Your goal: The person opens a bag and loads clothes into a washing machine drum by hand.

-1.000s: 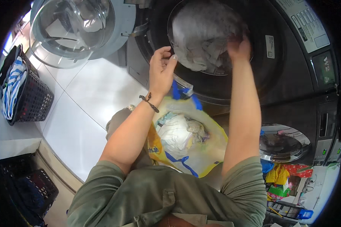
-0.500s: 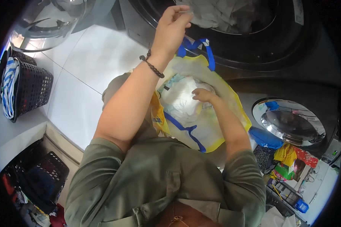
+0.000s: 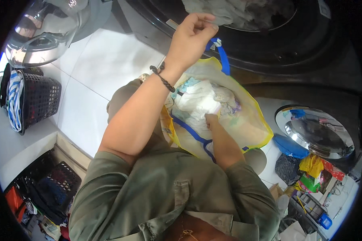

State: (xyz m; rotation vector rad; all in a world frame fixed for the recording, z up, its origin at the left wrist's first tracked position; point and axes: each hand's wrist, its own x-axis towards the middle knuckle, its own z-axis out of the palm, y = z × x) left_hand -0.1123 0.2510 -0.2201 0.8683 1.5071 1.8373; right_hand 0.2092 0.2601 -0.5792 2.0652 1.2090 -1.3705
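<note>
A pale bag with yellow edging (image 3: 255, 116) and blue straps stands open in front of me. White clothes (image 3: 199, 96), with teal and purple bits among them, lie in the bag. My right hand (image 3: 212, 119) reaches into it, fingers closed on the near part of the white cloth. Higher up, my left hand (image 3: 195, 36) hangs beside the machine opening, loosely curled, thumb and forefinger apart and nothing plain between them. Grey laundry (image 3: 229, 12) fills the front of the dark washing machine (image 3: 269, 52) just beyond its fingertips.
A clear round door (image 3: 48, 36) hangs open at upper left, above a dark basket (image 3: 42, 96) with striped cloth. Another black basket (image 3: 64, 180) sits lower left. At right are a round shiny door (image 3: 315, 130), a blue bag (image 3: 289, 146) and assorted packets.
My right hand has moved nearer to me and lower in the bag, onto the near side of the white cloth. My left hand has shifted slightly right and down. The view has shifted a little.
</note>
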